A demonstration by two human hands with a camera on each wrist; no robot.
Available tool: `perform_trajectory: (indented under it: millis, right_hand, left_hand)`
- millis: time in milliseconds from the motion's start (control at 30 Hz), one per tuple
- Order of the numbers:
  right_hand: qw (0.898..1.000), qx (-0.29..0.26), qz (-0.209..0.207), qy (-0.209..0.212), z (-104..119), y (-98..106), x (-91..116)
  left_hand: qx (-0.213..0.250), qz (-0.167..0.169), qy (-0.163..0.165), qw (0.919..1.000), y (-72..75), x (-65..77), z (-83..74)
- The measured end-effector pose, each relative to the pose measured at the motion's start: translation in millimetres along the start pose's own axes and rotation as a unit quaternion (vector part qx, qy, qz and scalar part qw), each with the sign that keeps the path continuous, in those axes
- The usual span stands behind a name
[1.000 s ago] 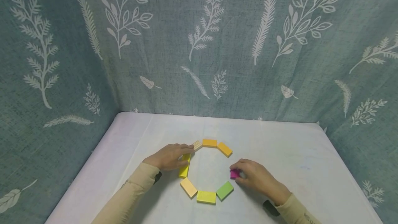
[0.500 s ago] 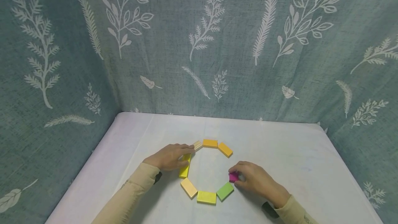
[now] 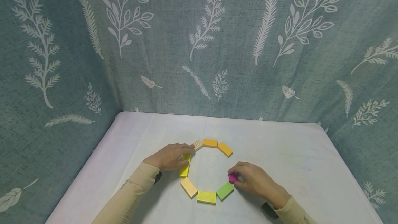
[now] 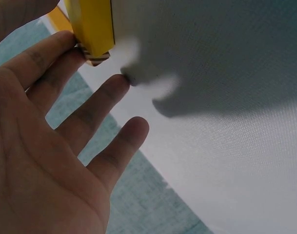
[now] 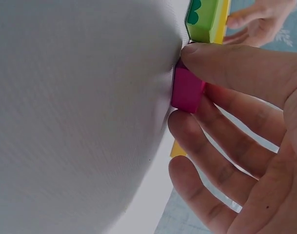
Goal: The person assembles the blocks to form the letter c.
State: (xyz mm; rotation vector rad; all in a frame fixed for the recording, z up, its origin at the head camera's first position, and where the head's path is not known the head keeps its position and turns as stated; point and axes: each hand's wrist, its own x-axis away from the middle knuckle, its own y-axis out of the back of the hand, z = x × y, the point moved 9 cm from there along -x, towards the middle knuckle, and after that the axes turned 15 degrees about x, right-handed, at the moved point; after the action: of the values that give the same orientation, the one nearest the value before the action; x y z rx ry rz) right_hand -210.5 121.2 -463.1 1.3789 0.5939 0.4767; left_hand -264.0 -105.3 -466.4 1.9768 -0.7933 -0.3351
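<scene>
My right hand (image 3: 256,180) holds a magenta block (image 3: 232,178) between thumb and fingers at the right side of a ring of blocks on the table. The right wrist view shows the magenta block (image 5: 188,90) with its end near the green block (image 5: 205,22). At the ring's left side, my left hand (image 3: 169,156) lies over a yellow block (image 3: 184,172), its fingers outstretched. Its fingertips reach a striped cream block (image 3: 197,145). In the left wrist view, two fingers meet the end of the yellow block (image 4: 92,27); the other two are spread off it.
The ring also has two orange blocks (image 3: 210,143) at the back, a peach block (image 3: 188,187) at front left and a second yellow block (image 3: 206,197) in front. A gap separates the right orange block from the magenta one. Patterned curtain (image 3: 174,44) surrounds the white table (image 3: 280,141).
My right hand has slid the magenta block slightly left and toward me, right up to the green block, turning it a little. The left hand has stayed put.
</scene>
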Motion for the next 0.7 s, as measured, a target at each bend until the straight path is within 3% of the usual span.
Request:
perform_trajectory:
  millis: [267,567,700]
  right_hand:
    - [1.000,0.003,-0.012,-0.003,-1.6,3.0,3.9]
    - [0.997,0.010,-0.068,-0.031,-25.0,23.2,11.9]
    - [0.991,0.022,-0.123,-0.053,-38.4,37.5,11.1]
  left_hand:
    - [-0.001,-0.001,0.002,1.0000,-0.6,3.2,0.8]
    - [-0.017,0.000,0.003,0.9998,-2.9,2.4,0.3]
    - [-0.030,0.003,0.007,0.9995,-5.2,1.6,0.2]
